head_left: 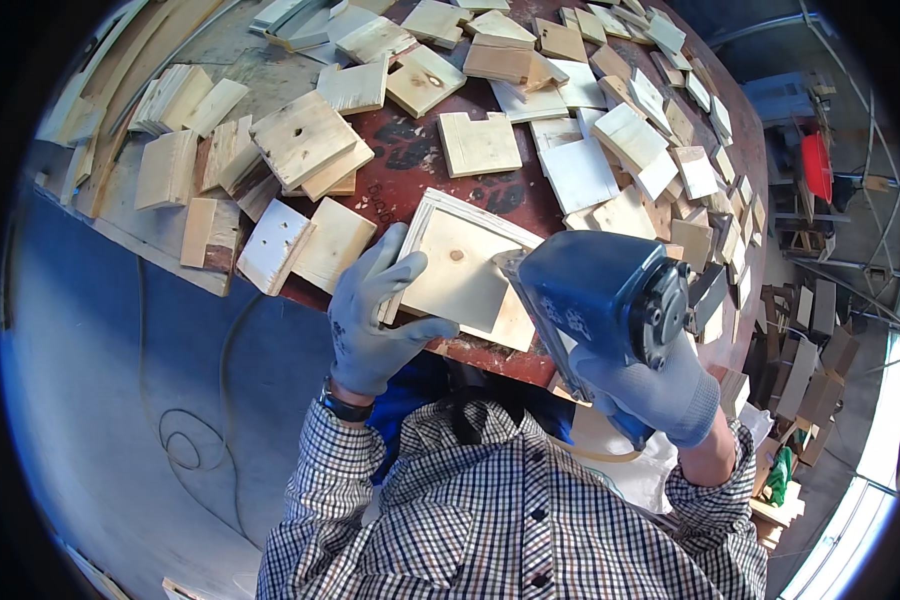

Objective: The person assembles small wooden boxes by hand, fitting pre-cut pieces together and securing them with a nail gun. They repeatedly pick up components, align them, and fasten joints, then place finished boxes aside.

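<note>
At the table's near edge lies a wooden assembly (462, 262), a flat pale board with a knot and raised wooden strips along its far and left sides. My left hand (372, 310), in a grey glove, grips its left edge, thumb on the near side and fingers on the left strip. My right hand (652, 385), also gloved, is closed round the handle of a blue nail gun (595, 290). The gun's nose meets the assembly's right side; its body hides that end of the wood, so I cannot tell whether it presses on it.
Many loose wood blocks (480, 145) are strewn over the dark red table (395, 130). Stacked blocks (310, 140) stand at the left, close to the assembly. A hose (185, 450) coils on the floor at left. Wood offcuts (810, 370) are heaped beyond the table's right side.
</note>
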Demonstrator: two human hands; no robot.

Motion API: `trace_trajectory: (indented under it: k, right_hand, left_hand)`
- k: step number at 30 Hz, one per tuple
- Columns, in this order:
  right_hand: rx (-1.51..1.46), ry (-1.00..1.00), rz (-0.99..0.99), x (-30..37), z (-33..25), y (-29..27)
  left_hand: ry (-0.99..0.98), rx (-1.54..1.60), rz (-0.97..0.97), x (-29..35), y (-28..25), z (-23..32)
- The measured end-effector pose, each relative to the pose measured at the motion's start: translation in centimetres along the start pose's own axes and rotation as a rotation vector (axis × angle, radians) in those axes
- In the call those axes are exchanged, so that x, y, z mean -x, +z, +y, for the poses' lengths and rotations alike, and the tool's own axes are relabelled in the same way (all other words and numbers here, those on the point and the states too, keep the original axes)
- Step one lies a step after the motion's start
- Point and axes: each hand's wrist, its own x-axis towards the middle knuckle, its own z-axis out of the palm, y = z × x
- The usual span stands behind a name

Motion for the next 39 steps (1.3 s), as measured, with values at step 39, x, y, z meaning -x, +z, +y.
trace_trajectory:
  k: [39]
  right_hand:
    - [0.196,-0.165,-0.388,-2.2,-2.6,1.0]
  left_hand:
    - [-0.092,-0.077,0.079,0.4,0.5,0.4]
